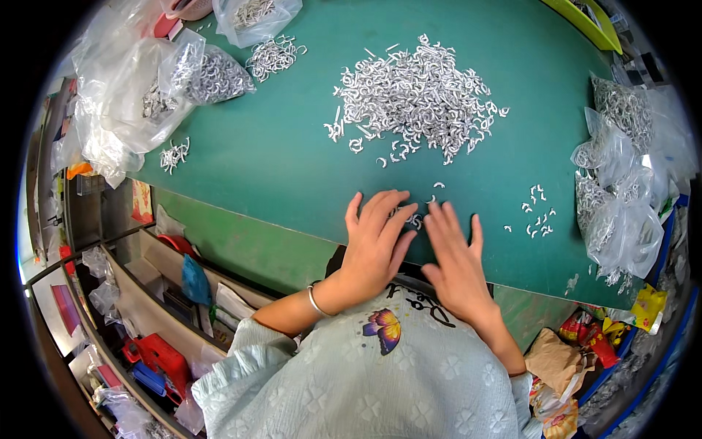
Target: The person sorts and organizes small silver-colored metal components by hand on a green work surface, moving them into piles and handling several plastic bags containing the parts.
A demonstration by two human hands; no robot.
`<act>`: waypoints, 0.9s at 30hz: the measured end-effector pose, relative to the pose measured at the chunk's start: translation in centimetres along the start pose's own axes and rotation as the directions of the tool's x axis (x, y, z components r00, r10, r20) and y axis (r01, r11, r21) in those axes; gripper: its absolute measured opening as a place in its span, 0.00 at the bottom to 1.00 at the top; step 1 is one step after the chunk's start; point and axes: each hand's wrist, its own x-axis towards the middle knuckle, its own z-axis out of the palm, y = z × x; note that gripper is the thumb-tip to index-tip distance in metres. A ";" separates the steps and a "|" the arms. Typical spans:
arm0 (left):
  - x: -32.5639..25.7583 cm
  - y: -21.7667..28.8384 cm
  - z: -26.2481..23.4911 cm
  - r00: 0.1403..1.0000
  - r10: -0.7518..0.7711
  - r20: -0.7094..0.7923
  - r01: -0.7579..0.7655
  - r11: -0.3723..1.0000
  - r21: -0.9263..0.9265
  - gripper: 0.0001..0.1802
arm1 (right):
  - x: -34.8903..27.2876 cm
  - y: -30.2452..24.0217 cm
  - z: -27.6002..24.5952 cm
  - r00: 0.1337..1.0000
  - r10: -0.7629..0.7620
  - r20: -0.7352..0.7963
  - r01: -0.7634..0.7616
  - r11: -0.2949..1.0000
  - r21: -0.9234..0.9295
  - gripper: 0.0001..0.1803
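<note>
At the near edge of the green table, my left hand (pixel 376 238) rests with its fingers spread and slightly bent. My right hand (pixel 458 260) lies beside it, fingers stretched out and thumb apart. A few small curved silver metal pieces (pixel 415 221) lie between the hands, partly hidden by my left fingers. One curved piece (pixel 431 199) is at my right fingertips, and another (pixel 439 185) lies just beyond. Farther off is a large heap of similar silver pieces (pixel 417 95), with some straight ones among them. Neither hand visibly grips anything.
Loose pieces are scattered at the right (pixel 540 219). Small piles lie at the left (pixel 174 155) and far left (pixel 274 58). Clear plastic bags of silver parts stand on the left (pixel 212 75) and right (pixel 621 197). A yellow-green tray (pixel 589 25) sits at the far right.
</note>
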 end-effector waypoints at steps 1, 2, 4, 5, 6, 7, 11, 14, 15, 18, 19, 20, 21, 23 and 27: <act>0.0 0.1 0.2 1.000 0.012 0.008 -0.012 1.000 -0.009 0.22 | 0.3 0.6 -0.1 0.986 -0.026 -0.164 0.029 0.999 0.016 0.38; 0.2 0.3 0.5 0.999 0.039 0.029 -0.039 0.999 0.000 0.22 | 0.9 0.8 -0.6 0.984 -0.039 -0.171 0.032 0.999 -0.039 0.37; 0.8 0.7 0.9 0.993 0.090 0.078 -0.092 0.996 0.013 0.22 | 2.4 0.8 -1.8 0.981 -0.060 -0.185 0.033 0.989 -0.146 0.36; 1.1 0.8 1.0 0.989 0.108 0.103 -0.111 0.994 0.023 0.22 | 3.1 1.4 -1.5 0.986 -0.058 -0.155 0.025 0.978 -0.207 0.36; 1.3 0.6 1.0 0.989 0.103 0.110 -0.105 0.994 0.014 0.22 | 2.9 1.6 -1.5 0.991 -0.023 -0.135 -0.010 0.972 -0.237 0.36; 1.3 0.5 1.1 0.988 0.098 0.119 -0.099 0.995 0.004 0.23 | 2.5 1.6 -1.6 0.993 0.014 -0.117 -0.045 0.963 -0.267 0.37; 2.0 0.7 1.2 0.988 0.109 0.113 -0.105 0.993 -0.049 0.21 | -1.2 3.3 -1.7 0.958 0.209 -0.195 -0.271 0.882 -0.386 0.39; 2.3 0.6 1.7 0.978 0.171 0.121 -0.166 0.985 -0.047 0.18 | -3.0 4.9 -2.2 0.895 0.309 -0.323 -0.431 0.790 -0.437 0.37; 2.3 0.3 1.7 0.972 0.199 0.125 -0.195 0.980 -0.041 0.17 | -3.3 5.5 -2.1 0.865 0.315 -0.391 -0.474 0.769 -0.428 0.36; 2.2 -1.0 1.3 0.965 0.236 0.118 -0.220 0.967 -0.132 0.15 | -3.0 5.9 -2.5 0.823 0.288 -0.490 -0.506 0.765 -0.400 0.34; 2.2 -1.3 1.0 0.967 0.232 0.103 -0.218 0.967 -0.130 0.15 | -2.4 6.0 -2.7 0.828 0.274 -0.489 -0.483 0.792 -0.374 0.34; 2.2 -1.6 0.7 0.969 0.230 0.086 -0.218 0.967 -0.130 0.15 | -1.5 5.9 -2.8 0.832 0.260 -0.491 -0.460 0.817 -0.348 0.34; 2.2 -1.8 0.4 0.971 0.226 0.073 -0.216 0.968 -0.127 0.15 | -0.2 5.1 -3.3 0.869 0.248 -0.428 -0.409 0.846 -0.341 0.34; 2.3 -2.0 0.1 0.985 0.172 0.030 -0.167 0.979 -0.120 0.14 | 3.1 4.0 -4.3 0.924 0.114 -0.366 -0.224 0.935 -0.275 0.34; 2.5 -2.3 -0.8 0.991 0.135 -0.002 -0.135 0.989 -0.065 0.15 | 8.0 5.0 -3.5 0.955 -0.032 -0.295 -0.050 0.962 -0.267 0.36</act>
